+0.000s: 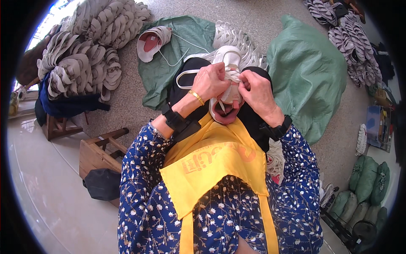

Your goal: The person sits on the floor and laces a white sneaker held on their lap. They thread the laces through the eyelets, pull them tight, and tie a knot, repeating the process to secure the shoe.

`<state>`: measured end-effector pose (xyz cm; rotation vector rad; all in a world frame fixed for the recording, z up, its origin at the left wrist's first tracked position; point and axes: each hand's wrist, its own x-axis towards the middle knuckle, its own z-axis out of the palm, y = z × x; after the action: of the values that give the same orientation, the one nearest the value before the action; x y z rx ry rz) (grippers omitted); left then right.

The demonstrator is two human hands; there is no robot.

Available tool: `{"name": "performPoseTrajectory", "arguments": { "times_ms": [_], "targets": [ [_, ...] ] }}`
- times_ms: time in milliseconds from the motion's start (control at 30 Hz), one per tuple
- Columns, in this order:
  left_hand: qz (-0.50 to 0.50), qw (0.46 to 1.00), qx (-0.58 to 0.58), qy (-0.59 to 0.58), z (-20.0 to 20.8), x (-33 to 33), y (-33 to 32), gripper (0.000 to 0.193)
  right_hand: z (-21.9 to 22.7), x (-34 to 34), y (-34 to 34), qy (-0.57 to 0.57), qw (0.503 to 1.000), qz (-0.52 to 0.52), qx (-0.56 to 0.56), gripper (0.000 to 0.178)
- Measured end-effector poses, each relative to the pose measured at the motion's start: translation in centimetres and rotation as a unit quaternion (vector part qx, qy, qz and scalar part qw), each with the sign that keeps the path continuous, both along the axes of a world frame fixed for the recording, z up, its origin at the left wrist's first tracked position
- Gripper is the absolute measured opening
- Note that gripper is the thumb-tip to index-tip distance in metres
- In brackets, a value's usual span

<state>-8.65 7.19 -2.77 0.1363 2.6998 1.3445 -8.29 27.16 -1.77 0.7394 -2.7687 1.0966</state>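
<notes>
A white and pink shoe upper [230, 92] rests on my lap between my knees, its pink-lined opening toward me. My left hand [208, 83] is closed at the left edge of the lacing area, fingers pinched on the white shoelace. A loop of white shoelace [179, 80] hangs out to the left of that hand. On the other side, my right hand [257, 92] is closed too, thumb and fingertips pinching the lace over the upper. The fingertips of both hands are close together, and the eyelets beneath them are partly hidden.
Another shoe upper with trailing lace [152, 43] lies on a green sheet [186, 31]. Stacked uppers [80, 63] stand at the left, more [354, 48] at the far right. A green sack [306, 72] is right of my knees. A wooden stool [95, 154] stands at my left.
</notes>
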Motion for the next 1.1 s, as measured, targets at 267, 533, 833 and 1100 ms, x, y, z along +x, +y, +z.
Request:
{"name": "performPoseTrajectory", "arguments": {
  "times_ms": [267, 533, 833, 1100],
  "targets": [
    [-0.007, 0.999, -0.032, -0.022, 0.5, -0.6, 0.0, 0.035, -0.9, -1.0, 0.5, -0.107, 0.985, -0.080, -0.111, 0.012],
    [-0.020, 0.999, -0.031, 0.006, 0.3, -0.7, 0.3, 0.035, -0.8, -0.9, 0.5, -0.085, 0.990, -0.055, -0.101, 0.013],
    [-0.014, 1.000, -0.019, -0.004, 0.1, -0.6, 0.1, 0.041, -0.6, -1.9, 0.8, -0.105, 0.990, -0.026, -0.094, 0.013],
    [-0.013, 0.999, -0.016, -0.033, 0.4, -0.9, -0.2, 0.046, -0.6, -2.2, 0.7, -0.148, 0.985, -0.052, -0.074, 0.009]
  ]
}}
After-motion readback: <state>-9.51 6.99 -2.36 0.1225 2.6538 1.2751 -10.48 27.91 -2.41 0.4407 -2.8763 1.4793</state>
